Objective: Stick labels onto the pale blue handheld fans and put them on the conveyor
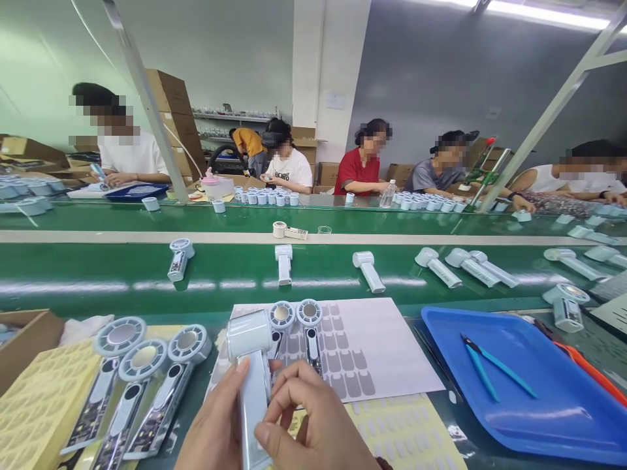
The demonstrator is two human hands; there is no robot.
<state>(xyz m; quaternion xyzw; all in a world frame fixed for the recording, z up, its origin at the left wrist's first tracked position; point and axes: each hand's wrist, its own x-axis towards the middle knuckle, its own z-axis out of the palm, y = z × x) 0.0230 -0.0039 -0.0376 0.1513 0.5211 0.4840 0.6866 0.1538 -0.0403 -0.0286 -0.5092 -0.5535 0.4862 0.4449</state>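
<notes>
A pale blue handheld fan [253, 391] is gripped by its handle in my left hand [215, 418], its round head tilted up. Against the right edge of that handle, my right hand [313, 418] has its fingers curled and its thumb pressing on the fan. Whether anything small is between those fingertips is hidden. Just behind lie two more fans with open handles [310, 326] on a white sheet of grey stickers [362, 339]. Several similar fans [147, 359] with circuit boards showing rest to the left. A yellow sticker sheet [411, 431] lies partly under my right hand.
A blue tray [539, 418] with teal-handled cutters [490, 365] stands at the right, beside orange-handled pliers [582, 365]. Stacked yellow sheets [44, 391] and a cardboard box [24, 333] are left. Fans lie along the green conveyor [323, 267]; several co-workers sit across it.
</notes>
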